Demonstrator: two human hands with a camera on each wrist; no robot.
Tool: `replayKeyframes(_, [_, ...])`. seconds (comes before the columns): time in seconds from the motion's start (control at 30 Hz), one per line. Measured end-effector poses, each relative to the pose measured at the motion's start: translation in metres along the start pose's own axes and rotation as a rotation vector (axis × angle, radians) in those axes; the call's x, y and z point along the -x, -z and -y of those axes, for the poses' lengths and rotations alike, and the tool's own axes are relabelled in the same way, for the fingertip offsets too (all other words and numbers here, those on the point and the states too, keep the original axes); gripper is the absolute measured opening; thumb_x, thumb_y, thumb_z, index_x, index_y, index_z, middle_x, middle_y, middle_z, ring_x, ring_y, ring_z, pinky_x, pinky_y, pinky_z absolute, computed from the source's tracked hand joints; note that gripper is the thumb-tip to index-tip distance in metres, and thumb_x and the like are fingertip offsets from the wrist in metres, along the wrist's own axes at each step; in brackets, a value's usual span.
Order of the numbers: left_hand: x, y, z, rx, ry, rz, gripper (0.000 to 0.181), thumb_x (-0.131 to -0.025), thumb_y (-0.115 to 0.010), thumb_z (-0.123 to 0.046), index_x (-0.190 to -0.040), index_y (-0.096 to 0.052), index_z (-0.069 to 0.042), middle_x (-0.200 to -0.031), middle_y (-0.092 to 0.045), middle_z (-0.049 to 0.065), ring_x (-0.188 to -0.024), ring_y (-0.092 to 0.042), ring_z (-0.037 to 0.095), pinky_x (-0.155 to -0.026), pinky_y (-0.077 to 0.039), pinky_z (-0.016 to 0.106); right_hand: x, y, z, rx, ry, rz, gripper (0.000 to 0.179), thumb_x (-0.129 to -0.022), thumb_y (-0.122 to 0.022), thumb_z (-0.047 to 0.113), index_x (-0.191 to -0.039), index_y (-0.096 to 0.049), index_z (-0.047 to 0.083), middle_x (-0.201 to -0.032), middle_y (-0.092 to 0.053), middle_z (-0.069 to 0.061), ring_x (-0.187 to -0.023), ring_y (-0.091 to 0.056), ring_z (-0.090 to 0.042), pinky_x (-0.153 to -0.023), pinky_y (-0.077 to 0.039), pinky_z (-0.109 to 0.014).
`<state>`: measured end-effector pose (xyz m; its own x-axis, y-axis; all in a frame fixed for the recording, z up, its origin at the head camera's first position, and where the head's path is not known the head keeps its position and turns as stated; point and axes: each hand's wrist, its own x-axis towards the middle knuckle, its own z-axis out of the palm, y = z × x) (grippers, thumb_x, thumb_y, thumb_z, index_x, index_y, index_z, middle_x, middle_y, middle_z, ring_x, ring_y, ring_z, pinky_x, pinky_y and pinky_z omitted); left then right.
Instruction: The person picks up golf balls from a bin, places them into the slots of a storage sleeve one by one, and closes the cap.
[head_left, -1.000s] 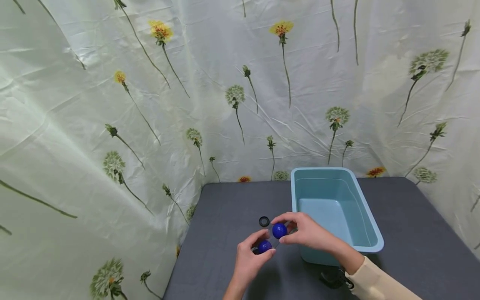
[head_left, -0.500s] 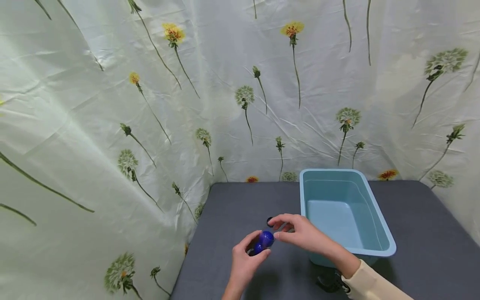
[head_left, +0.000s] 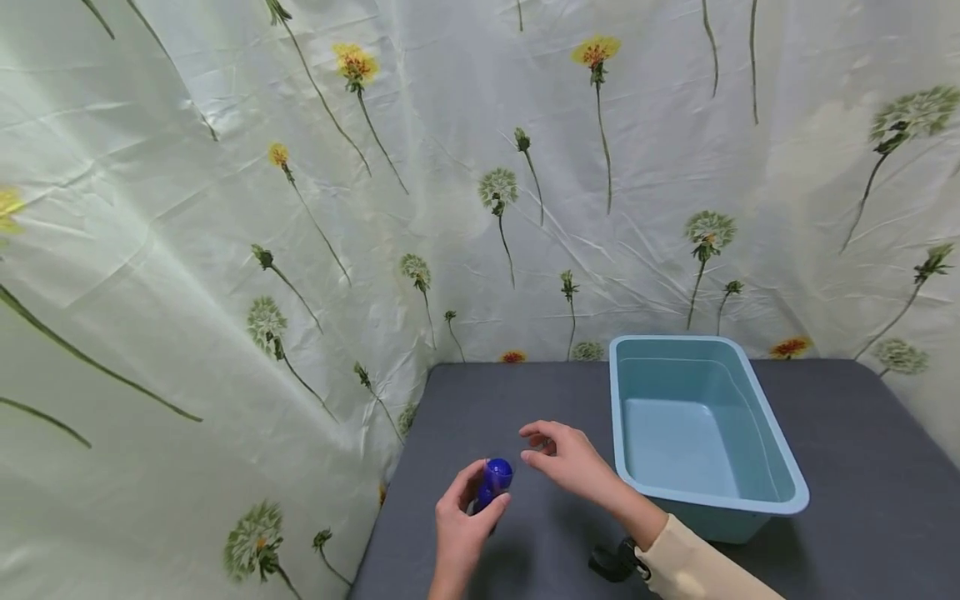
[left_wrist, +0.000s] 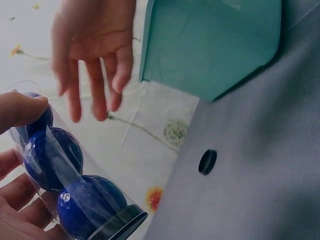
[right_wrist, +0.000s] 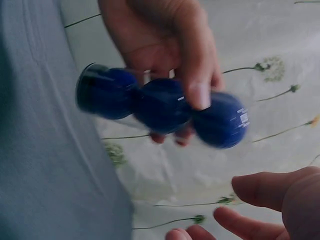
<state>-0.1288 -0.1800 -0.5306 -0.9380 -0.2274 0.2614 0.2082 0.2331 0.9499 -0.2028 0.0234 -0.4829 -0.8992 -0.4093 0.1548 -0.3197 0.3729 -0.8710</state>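
My left hand (head_left: 461, 525) grips a clear plastic tube (left_wrist: 90, 166), thumb on one side and fingers on the other. Three dimpled blue golf balls (left_wrist: 54, 159) sit in a row inside it, and a black cap (left_wrist: 120, 224) closes its lower end. In the right wrist view the upper golf ball (right_wrist: 220, 120) is at the tube's open end, beside the left thumb. My right hand (head_left: 566, 458) hovers to the right of the tube, fingers loosely bent and holding nothing. A loose black cap (left_wrist: 207, 162) lies on the table; the head view does not show it.
A light-blue plastic bin (head_left: 622, 417) stands at the right on the dark grey table (head_left: 480, 408). Behind the table and on the left hangs a white curtain (head_left: 420, 167) with dandelion prints. A black strap device (head_left: 618, 560) is on the right wrist.
The right hand had a golf ball in its fingers, brought it to the tube's open end and let go. The left hand has moved left with the tube, apart from the right hand.
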Motion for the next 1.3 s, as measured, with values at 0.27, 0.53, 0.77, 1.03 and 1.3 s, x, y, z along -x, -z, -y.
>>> replayKeyframes(0.27, [0.004, 0.016, 0.001, -0.007, 0.066, -0.038, 0.054, -0.075, -0.091, -0.023, -0.124, -0.069, -0.014, -0.114, -0.070, 0.003, -0.104, -0.067, 0.019, -0.093, -0.051, 0.037, -0.020, -0.037, -0.045, -0.015, -0.125, -0.236, 0.036, -0.090, -0.078, 0.021, -0.123, -0.069, 0.012, -0.110, -0.067, -0.008, -0.088, -0.065, -0.020, -0.071, -0.056, -0.036])
replayKeyframes(0.53, [0.006, 0.019, 0.001, -0.001, 0.100, -0.026, 0.055, -0.076, -0.090, -0.025, -0.125, -0.068, -0.014, -0.116, -0.069, 0.004, -0.107, -0.066, 0.019, -0.095, -0.050, 0.039, -0.034, -0.059, -0.101, 0.090, -0.178, -0.420, 0.050, -0.085, -0.081, 0.014, -0.131, -0.064, 0.006, -0.118, -0.061, -0.021, -0.106, -0.060, -0.039, -0.087, -0.049, -0.054])
replayKeyframes(0.77, [0.008, 0.020, 0.000, 0.011, 0.121, -0.006, 0.053, -0.076, -0.090, -0.025, -0.124, -0.069, -0.017, -0.116, -0.069, 0.004, -0.107, -0.065, 0.019, -0.096, -0.049, 0.044, -0.041, -0.069, -0.135, 0.168, -0.225, -0.462, 0.065, -0.081, -0.084, 0.015, -0.139, -0.057, 0.004, -0.122, -0.057, -0.024, -0.104, -0.060, -0.042, -0.085, -0.048, -0.057])
replayKeyframes(1.03, [0.007, 0.019, 0.002, 0.001, 0.108, 0.012, 0.055, -0.076, -0.090, -0.028, -0.125, -0.068, -0.016, -0.116, -0.069, 0.002, -0.106, -0.066, 0.019, -0.094, -0.050, 0.036, -0.047, -0.072, -0.149, 0.428, -0.176, -0.312, 0.068, -0.085, -0.082, 0.026, -0.143, -0.054, 0.006, -0.118, -0.049, -0.016, -0.087, -0.053, -0.029, -0.070, -0.048, -0.047])
replayKeyframes(1.3, [0.008, 0.017, 0.002, 0.007, 0.092, 0.023, 0.054, -0.076, -0.090, -0.025, -0.125, -0.069, -0.016, -0.116, -0.069, 0.000, -0.105, -0.065, 0.018, -0.092, -0.050, 0.035, -0.047, -0.073, -0.156, 0.443, -0.160, -0.341, 0.048, -0.085, -0.083, 0.027, -0.125, -0.067, 0.006, -0.105, -0.050, -0.010, -0.083, -0.056, -0.026, -0.072, -0.050, -0.047])
